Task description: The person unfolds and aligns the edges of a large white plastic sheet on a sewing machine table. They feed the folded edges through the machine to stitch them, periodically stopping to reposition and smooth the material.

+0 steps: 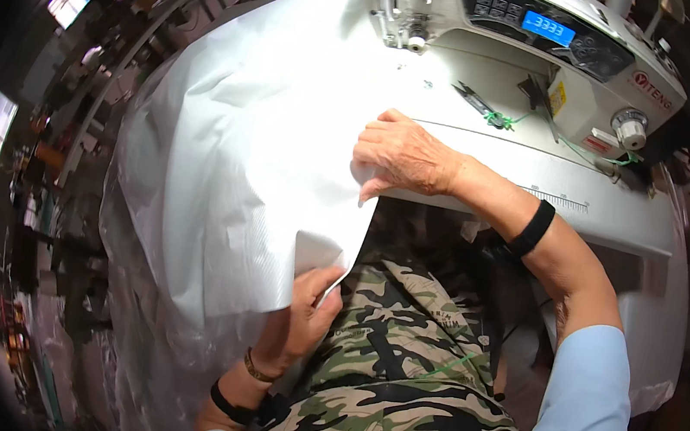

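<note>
A large sheet of white fabric spreads over the left side of the sewing machine's table and hangs down toward my lap. My left hand is closed on the lower corner of its near edge, thumb and fingers pinching a fold. Farther up the same edge, my right hand grips the cloth with curled fingers, close to the table's front edge. Between the two hands the edge runs fairly straight. The sewing machine stands beyond, its needle area brightly lit. The fabric's far part reaches up beside it.
Small thread snips lie on the machine bed by tangled green thread. A handwheel-like white knob sits at the right of the machine. A printed ruler scale runs along the table front. Camouflage cloth covers my lap.
</note>
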